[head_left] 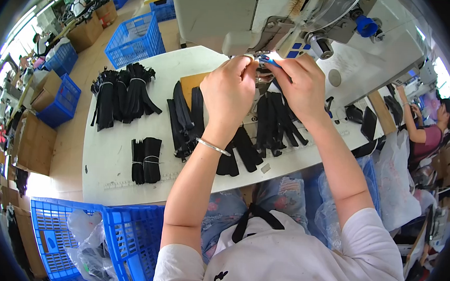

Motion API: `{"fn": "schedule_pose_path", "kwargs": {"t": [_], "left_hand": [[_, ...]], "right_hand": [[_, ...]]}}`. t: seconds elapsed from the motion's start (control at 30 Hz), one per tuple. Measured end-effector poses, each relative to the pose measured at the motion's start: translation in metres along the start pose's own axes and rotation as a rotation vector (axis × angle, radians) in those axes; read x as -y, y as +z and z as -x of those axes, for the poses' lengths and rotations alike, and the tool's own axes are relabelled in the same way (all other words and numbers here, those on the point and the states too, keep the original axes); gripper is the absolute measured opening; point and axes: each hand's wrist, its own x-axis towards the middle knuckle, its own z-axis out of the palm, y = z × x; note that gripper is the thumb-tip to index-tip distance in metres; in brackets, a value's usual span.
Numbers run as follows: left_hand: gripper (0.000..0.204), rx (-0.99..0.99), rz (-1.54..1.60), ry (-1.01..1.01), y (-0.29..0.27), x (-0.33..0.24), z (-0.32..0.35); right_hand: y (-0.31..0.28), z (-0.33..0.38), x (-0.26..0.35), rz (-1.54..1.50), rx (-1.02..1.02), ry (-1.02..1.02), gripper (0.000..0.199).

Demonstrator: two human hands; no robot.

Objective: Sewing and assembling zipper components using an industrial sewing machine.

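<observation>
Both my hands are raised close together at the needle area of a white sewing machine (pixel 239 41). My left hand (pixel 230 89), with a silver bangle on its wrist, is closed in a pinch; what its fingertips hold is hidden. My right hand (pixel 303 86) pinches a small blue tool (pixel 272 62) whose front end reaches toward the left fingertips; its exact kind is too small to tell. Below my hands lie loose black fabric strips (pixel 275 123), zipper-like, some fanned toward the table's front edge. More black strips (pixel 181 122) lie left of my left forearm.
Tied bundles of black strips (pixel 119 95) and a smaller bundle (pixel 146 159) lie on the white table (pixel 109 180). Blue plastic crates stand at the lower left (pixel 102 210) and beyond the table (pixel 133 39). Clear plastic bags (pixel 395 174) hang at the right, near another person (pixel 426 135).
</observation>
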Motion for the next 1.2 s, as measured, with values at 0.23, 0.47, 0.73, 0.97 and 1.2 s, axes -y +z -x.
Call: {"fn": "schedule_pose_path", "kwargs": {"t": [0.23, 0.47, 0.73, 0.97, 1.2], "left_hand": [[0.01, -0.002, -0.023, 0.041, -0.001, 0.002, 0.0], [0.012, 0.094, -0.143, 0.027, -0.014, 0.001, 0.002], [0.027, 0.334, -0.205, 0.09, -0.092, 0.012, 0.08], [0.021, 0.486, -0.453, 0.118, -0.147, 0.047, 0.151], [0.015, 0.481, -0.498, 0.118, -0.141, 0.066, 0.168]], "right_hand": [[-0.023, -0.026, -0.001, -0.703, 0.592, 0.78, 0.018], [-0.024, -0.021, 0.005, -1.519, 0.544, 1.324, 0.028], [-0.04, -0.017, -0.004, -1.257, 0.72, 0.975, 0.039], [-0.04, -0.033, -0.011, -0.977, 0.897, 0.845, 0.037], [-0.041, -0.037, -0.015, -1.042, 0.944, 0.822, 0.029]]}}
